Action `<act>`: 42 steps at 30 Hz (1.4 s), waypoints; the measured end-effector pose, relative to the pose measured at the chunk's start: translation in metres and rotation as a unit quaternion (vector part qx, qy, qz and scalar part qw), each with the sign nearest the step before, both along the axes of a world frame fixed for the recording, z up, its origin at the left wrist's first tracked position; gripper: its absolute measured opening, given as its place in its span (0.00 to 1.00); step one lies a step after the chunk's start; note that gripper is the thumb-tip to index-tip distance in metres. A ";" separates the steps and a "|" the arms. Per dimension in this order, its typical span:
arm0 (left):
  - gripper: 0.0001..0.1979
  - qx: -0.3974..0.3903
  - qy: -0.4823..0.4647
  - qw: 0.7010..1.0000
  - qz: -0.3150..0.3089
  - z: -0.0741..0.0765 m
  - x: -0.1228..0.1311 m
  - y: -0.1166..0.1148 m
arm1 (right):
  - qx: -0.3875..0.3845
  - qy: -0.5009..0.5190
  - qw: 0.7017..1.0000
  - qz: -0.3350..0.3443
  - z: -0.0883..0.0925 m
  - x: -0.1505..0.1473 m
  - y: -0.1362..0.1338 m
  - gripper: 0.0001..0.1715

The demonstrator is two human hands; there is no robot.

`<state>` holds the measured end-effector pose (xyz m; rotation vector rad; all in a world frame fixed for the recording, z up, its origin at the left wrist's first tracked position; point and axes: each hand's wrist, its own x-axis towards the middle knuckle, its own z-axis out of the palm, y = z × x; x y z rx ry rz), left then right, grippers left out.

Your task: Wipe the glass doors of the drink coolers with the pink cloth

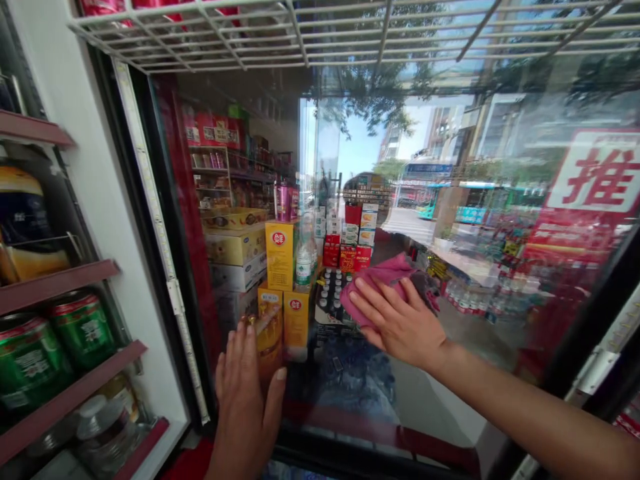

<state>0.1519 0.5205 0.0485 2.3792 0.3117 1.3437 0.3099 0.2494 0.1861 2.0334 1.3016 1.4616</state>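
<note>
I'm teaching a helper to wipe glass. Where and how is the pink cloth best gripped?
Probably at the bunched upper edge of the pink cloth, showing beyond the fingertips of the right hand. Come from the front, toward the glass door: the cloth is pressed flat against the pane, so only those raised folds offer a pinch.

The scene is brightly lit by daylight. Strong outdoor reflections are carried on the glass door [475, 220], and the goods [280, 267] seen through it are partly washed out. The left hand [247, 400] and right hand [400, 327] are evenly lit and sharply rendered. The cans [55, 347] at the left edge are dimmer and slightly blurred. Straight lines, as in the wire rack [350, 30], are bowed by wide-angle distortion.
</note>
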 end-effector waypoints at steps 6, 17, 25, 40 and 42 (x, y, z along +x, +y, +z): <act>0.42 -0.003 -0.001 1.000 0.020 -0.003 -0.011 0.019 | -0.042 0.081 0.994 0.057 0.005 -0.004 0.065 0.47; 0.44 -0.003 0.024 0.997 0.067 -0.004 -0.040 0.051 | -0.134 0.106 0.977 0.128 0.007 -0.014 0.198 0.48; 0.42 0.016 0.023 0.994 0.103 -0.001 -0.052 0.059 | -0.209 0.010 0.972 0.105 0.003 -0.028 0.307 0.41; 0.43 0.074 0.004 0.996 0.054 0.032 -0.021 0.019 | -0.101 -0.029 0.985 0.138 -0.017 -0.003 0.241 0.39; 0.42 0.078 -0.001 0.996 0.040 0.038 -0.011 0.006 | -0.076 -0.028 0.987 0.140 -0.017 0.001 0.207 0.38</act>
